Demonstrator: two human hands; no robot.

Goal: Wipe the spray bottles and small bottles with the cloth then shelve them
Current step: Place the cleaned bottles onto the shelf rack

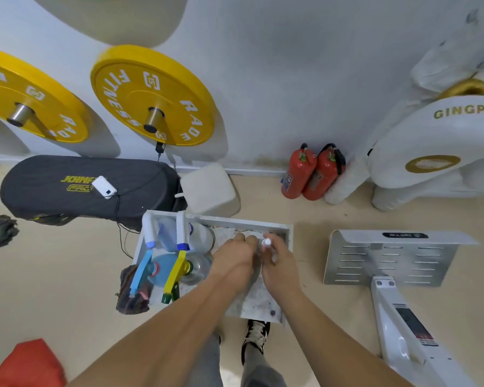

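Observation:
A small clear bottle with a white cap (266, 243) stands upright between my two hands, over the white shelf tray (289, 233). My right hand (280, 268) is closed around its body. Pressed against the bottle from the left is my left hand (233, 258), fingers curled; what they grip is hidden. Several spray bottles lie in the tray's left part: two with white heads (182, 230) at the back, one with a blue trigger (141, 270) and one with a yellow trigger (176, 272) in front. A dark cloth (132, 293) hangs over the tray's left edge.
A black padded bench (67, 185) with a white phone (104, 187) stands behind the tray, beside a pale stool (210, 191). Two red fire extinguishers (310, 173) lean on the wall. A perforated metal machine plate (386, 258) lies to the right. My shoe (256, 335) is under the tray's near edge.

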